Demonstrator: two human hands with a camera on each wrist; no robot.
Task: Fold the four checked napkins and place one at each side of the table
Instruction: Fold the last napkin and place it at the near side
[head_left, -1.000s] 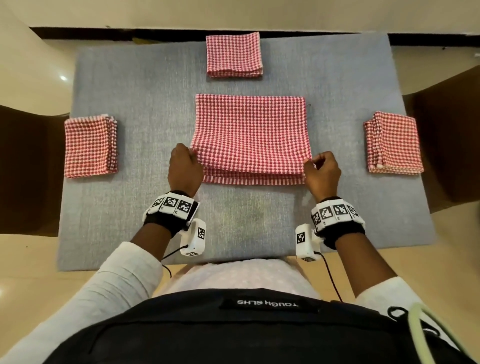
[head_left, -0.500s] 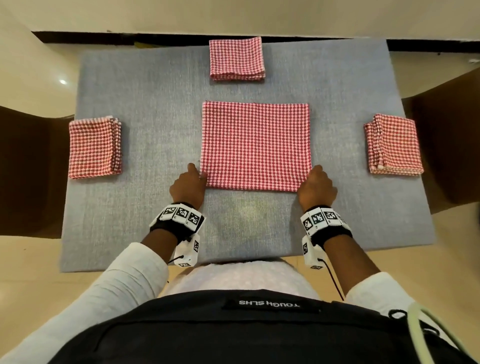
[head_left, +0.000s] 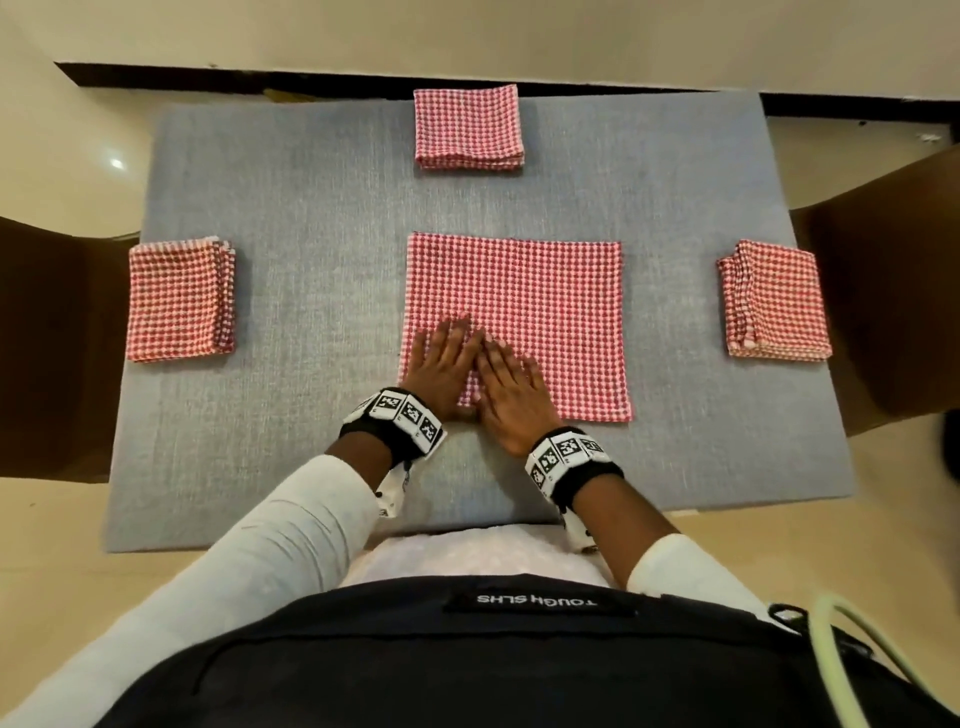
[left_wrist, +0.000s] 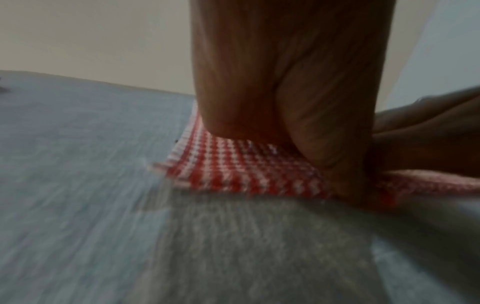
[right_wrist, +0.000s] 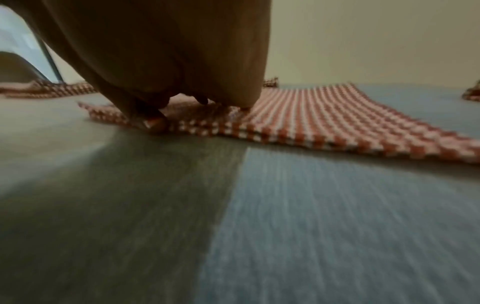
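Observation:
A red checked napkin (head_left: 545, 312), folded to a wide square, lies in the middle of the grey table mat (head_left: 311, 234). Both hands lie flat on its near left part, side by side. My left hand (head_left: 441, 358) presses near the left edge, fingers straight. My right hand (head_left: 506, 379) presses just right of it. In the left wrist view the palm (left_wrist: 298, 82) bears down on the napkin's corner (left_wrist: 221, 170). The right wrist view shows the fingers (right_wrist: 155, 121) on the napkin (right_wrist: 337, 119). Three small folded napkins lie at the far (head_left: 467, 127), left (head_left: 179, 299) and right (head_left: 774, 301) sides.
Dark wooden chairs stand at the left (head_left: 47, 338) and right (head_left: 893, 312) of the table. A black bag (head_left: 467, 660) hangs at my chest, below the mat's near edge. Bare mat surrounds the middle napkin on all sides.
The near edge of the middle napkin was brought forward and laid down into a fold. Both hands let go of its corners and moved inward to lie flat on it.

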